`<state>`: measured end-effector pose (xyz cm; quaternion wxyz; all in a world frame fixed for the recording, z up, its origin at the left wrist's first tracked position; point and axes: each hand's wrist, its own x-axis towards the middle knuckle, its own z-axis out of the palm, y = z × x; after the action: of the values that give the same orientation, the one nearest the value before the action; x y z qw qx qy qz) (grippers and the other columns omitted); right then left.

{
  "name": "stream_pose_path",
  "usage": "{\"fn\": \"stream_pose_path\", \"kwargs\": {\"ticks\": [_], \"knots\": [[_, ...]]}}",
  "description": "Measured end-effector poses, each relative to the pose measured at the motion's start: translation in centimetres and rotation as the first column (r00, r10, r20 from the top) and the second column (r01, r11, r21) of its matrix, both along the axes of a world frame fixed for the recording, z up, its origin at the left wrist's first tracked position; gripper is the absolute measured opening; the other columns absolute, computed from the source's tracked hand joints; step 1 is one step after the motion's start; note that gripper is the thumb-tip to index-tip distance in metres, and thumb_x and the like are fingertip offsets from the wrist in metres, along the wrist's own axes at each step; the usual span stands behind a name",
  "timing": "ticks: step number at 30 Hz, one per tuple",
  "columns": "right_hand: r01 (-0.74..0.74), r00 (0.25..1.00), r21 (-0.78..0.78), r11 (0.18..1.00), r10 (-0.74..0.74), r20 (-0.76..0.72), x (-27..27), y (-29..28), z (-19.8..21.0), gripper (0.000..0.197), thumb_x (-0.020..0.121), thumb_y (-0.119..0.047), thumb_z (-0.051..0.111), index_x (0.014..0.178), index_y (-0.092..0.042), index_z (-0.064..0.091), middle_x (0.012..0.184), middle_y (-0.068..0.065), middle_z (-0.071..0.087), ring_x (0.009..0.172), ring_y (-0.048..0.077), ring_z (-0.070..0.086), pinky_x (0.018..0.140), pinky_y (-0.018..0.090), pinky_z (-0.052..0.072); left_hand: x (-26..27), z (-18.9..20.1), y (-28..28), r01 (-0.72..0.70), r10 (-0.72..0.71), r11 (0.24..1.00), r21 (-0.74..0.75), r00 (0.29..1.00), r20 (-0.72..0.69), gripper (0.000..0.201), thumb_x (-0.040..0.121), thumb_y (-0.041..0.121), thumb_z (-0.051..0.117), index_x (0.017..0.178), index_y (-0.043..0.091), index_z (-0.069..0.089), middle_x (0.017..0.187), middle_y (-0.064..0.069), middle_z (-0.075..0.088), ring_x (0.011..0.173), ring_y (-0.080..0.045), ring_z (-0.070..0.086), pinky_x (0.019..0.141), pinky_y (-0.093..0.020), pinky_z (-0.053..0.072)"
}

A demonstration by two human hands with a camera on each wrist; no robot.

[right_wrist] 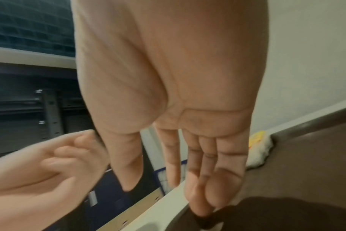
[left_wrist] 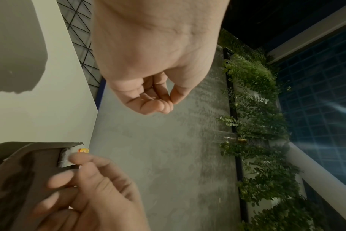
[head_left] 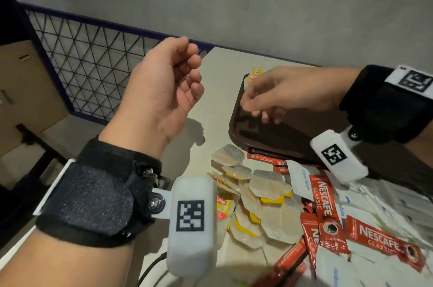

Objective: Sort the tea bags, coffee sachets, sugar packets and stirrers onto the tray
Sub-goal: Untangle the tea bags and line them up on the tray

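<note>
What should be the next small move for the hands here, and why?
Probably the right hand should go back to the tea bag pile for another. It holds nothing, one tea bag lies at the tray's far corner, and the left hand is empty.

A plain grey wall (head_left: 257,5) rose behind a pale tabletop (head_left: 210,104). To the left stood a dark-framed wire mesh panel (head_left: 89,64) with a triangular pattern, and beyond it a brown cardboard box (head_left: 21,90). The left wrist view showed green leafy foliage (left_wrist: 257,109) hanging along the grey wall (real or artificial could not be told) beside a dark blue gridded surface (left_wrist: 316,101). The right wrist view caught dim metal shelving (right_wrist: 30,109). The light was soft and subdued.
</note>
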<state>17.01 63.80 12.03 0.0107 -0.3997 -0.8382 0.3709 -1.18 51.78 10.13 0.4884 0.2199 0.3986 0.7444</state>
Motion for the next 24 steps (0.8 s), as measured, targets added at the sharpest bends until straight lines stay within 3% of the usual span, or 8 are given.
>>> {"fn": "stream_pose_path", "kwargs": {"ticks": [4,6,8,11,12,15,20,24], "knots": [[-0.283,0.929,0.058,0.957,0.259,0.265,-1.2,-5.8,0.6,0.048,0.082,-0.058,0.074,0.119,-0.028,0.069,0.100,-0.007,0.072,0.087,0.009,0.068,0.073,0.028,0.057,0.1,0.2,-0.3,0.003,-0.003,1.000,-0.008,1.000,0.016,0.027,0.100,0.025,0.060,0.075,0.017,0.064,0.063,0.005,0.058,0.047,-0.005,0.048,0.043,-0.014,0.038],[-0.360,0.875,0.153,0.920,0.276,0.399,-1.9,-7.3,0.3,0.065,0.074,-0.072,0.072,0.127,-0.034,0.061,0.101,-0.015,0.066,0.086,0.002,0.063,0.070,0.019,0.047,0.1,0.2,-0.3,0.002,-0.002,1.000,-0.009,1.000,0.023,0.027,0.100,0.025,0.060,0.075,0.017,0.064,0.063,0.005,0.059,0.047,-0.005,0.049,0.042,-0.015,0.038],[-0.402,0.841,0.199,0.894,0.274,0.466,-2.3,-8.4,-0.1,0.062,0.075,-0.070,0.073,0.124,-0.035,0.061,0.097,-0.016,0.064,0.082,0.002,0.061,0.067,0.018,0.044,0.0,0.1,-0.4,-0.004,0.004,1.000,-0.011,1.000,0.031,0.026,0.100,0.025,0.060,0.075,0.016,0.065,0.063,0.004,0.059,0.047,-0.006,0.049,0.042,-0.015,0.038],[-0.412,0.840,0.217,0.885,0.276,0.468,-2.3,-9.3,-0.6,0.030,0.081,-0.055,0.076,0.091,-0.030,0.063,0.084,-0.010,0.065,0.074,0.008,0.062,0.062,0.025,0.048,-0.3,-0.1,-0.4,-0.013,0.014,1.000,-0.011,0.999,0.042,0.025,0.099,0.024,0.061,0.076,0.016,0.066,0.065,0.004,0.061,0.047,-0.006,0.051,0.042,-0.016,0.039],[-0.407,0.843,0.227,0.885,0.268,0.467,-2.2,-9.5,-0.6,0.026,0.083,-0.052,0.075,0.090,-0.030,0.062,0.083,-0.010,0.065,0.075,0.009,0.062,0.062,0.026,0.049,-0.4,-0.1,-0.3,-0.017,0.018,1.000,-0.012,0.999,0.046,0.025,0.099,0.024,0.061,0.076,0.016,0.066,0.065,0.004,0.061,0.047,-0.006,0.051,0.042,-0.016,0.039],[-0.378,0.862,0.296,0.877,0.218,0.457,-1.9,-9.9,-1.1,0.031,0.089,-0.043,0.070,0.115,-0.028,0.067,0.087,-0.012,0.065,0.080,0.006,0.063,0.067,0.023,0.052,-0.5,-0.2,-0.2,-0.029,0.030,1.000,-0.012,0.998,0.053,0.025,0.099,0.024,0.061,0.076,0.016,0.066,0.064,0.004,0.061,0.046,-0.005,0.051,0.042,-0.016,0.039],[-0.347,0.911,0.442,0.827,0.184,0.370,-1.8,-10.0,-2.4,0.018,0.095,-0.030,0.062,0.092,-0.017,0.074,0.082,-0.002,0.071,0.077,0.015,0.067,0.072,0.035,0.059,-0.4,0.0,-0.1,-0.016,0.016,1.000,0.000,0.998,0.054,0.026,0.099,0.024,0.061,0.075,0.016,0.066,0.063,0.004,0.061,0.046,-0.006,0.050,0.041,-0.016,0.039],[-0.289,0.945,0.494,0.820,0.163,0.282,-1.9,-9.7,-2.6,0.018,0.098,-0.033,0.064,0.095,-0.019,0.076,0.084,-0.008,0.067,0.077,0.009,0.063,0.067,0.023,0.053,-0.4,0.0,-0.2,-0.019,0.019,1.000,0.003,0.998,0.059,0.026,0.099,0.025,0.062,0.075,0.016,0.067,0.064,0.004,0.061,0.046,-0.006,0.051,0.042,-0.016,0.039]]}}
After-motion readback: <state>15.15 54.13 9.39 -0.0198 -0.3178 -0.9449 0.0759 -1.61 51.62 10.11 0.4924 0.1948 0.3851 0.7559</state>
